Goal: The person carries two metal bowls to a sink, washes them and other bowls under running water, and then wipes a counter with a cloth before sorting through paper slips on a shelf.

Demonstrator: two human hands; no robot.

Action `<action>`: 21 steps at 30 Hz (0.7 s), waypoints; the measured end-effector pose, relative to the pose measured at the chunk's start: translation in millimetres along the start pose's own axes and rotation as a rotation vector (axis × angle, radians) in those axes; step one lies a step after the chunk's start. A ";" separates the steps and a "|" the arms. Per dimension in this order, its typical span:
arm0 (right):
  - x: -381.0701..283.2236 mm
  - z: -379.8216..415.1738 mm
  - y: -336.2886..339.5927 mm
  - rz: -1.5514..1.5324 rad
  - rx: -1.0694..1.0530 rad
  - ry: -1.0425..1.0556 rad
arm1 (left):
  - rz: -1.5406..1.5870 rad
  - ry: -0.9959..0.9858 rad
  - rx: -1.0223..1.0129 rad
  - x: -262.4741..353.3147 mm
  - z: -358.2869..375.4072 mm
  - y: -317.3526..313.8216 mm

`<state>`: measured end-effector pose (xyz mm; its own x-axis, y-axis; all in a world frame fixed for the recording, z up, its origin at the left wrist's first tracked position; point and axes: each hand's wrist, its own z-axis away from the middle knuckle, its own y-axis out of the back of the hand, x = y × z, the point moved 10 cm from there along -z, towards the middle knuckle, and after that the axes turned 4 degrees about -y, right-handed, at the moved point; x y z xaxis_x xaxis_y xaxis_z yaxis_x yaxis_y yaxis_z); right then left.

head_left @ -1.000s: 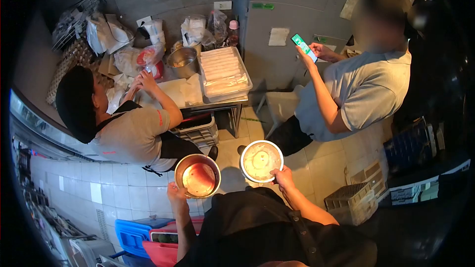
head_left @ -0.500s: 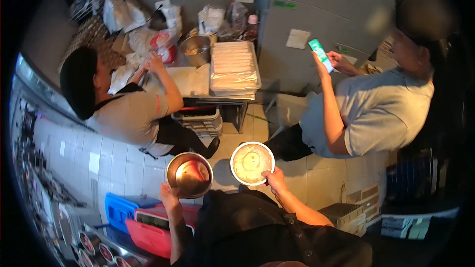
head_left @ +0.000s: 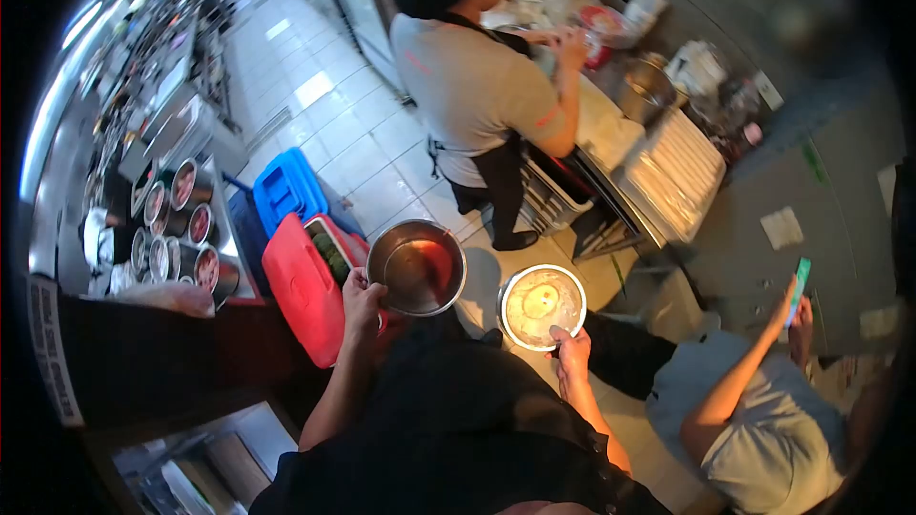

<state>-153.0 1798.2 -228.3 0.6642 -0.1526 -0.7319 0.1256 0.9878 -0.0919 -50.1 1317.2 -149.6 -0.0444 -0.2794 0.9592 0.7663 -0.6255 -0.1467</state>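
Observation:
My left hand [head_left: 361, 299] grips the near left rim of a deep metal pot [head_left: 399, 275], its fingers closed on the edge. The pot's inside shows, with a reddish patch on its right side. Over on the right, a round shallow metal dish [head_left: 530, 309] with a bright rim and a pale, smeared-looking inner face is held at its lower right edge by my right hand [head_left: 572, 351], thumb on top. Pot and dish hang side by side in front of my dark clothing, a small gap between them.
An open red cooler [head_left: 303, 298] and a blue lid [head_left: 288, 189] stand left of the pot. Several metal containers [head_left: 191, 186] sit on a counter. One person [head_left: 477, 86] works at a table bearing a tray [head_left: 673, 176]; another [head_left: 754, 410] holds a phone [head_left: 799, 291].
My view has swung left, bringing the counter and containers further in. The pot and dish stay in my hands, the pot now sitting higher than the dish in view.

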 end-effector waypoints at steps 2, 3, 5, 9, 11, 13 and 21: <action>-11.0 -1.2 -36.5 0.045 -0.031 -0.018 | 0.015 0.042 0.037 21.2 -14.5 22.1; -16.1 -7.9 -50.0 0.067 -0.047 -0.016 | 0.029 0.036 0.067 31.5 -19.8 29.2; -24.3 -20.3 -82.7 0.114 -0.103 -0.009 | 0.014 -0.019 0.161 50.8 -28.9 49.5; -46.0 -32.3 -174.3 0.189 -0.252 -0.027 | 0.053 -0.115 0.302 64.5 -79.8 121.9; -52.4 -39.0 -213.7 0.234 -0.267 0.015 | 0.104 -0.157 0.370 60.4 -97.5 150.6; -55.6 -38.4 -261.0 0.275 -0.336 0.018 | 0.091 -0.159 0.410 65.2 -111.6 175.0; -74.1 -46.4 -417.6 0.383 -0.491 -0.016 | 0.182 -0.186 0.517 49.4 -190.6 236.4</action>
<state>-288.9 1398.5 -166.9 0.6067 0.2185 -0.7643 -0.4744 0.8710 -0.1275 6.7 1016.7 -183.0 0.1953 -0.1875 0.9627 0.9666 -0.1294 -0.2213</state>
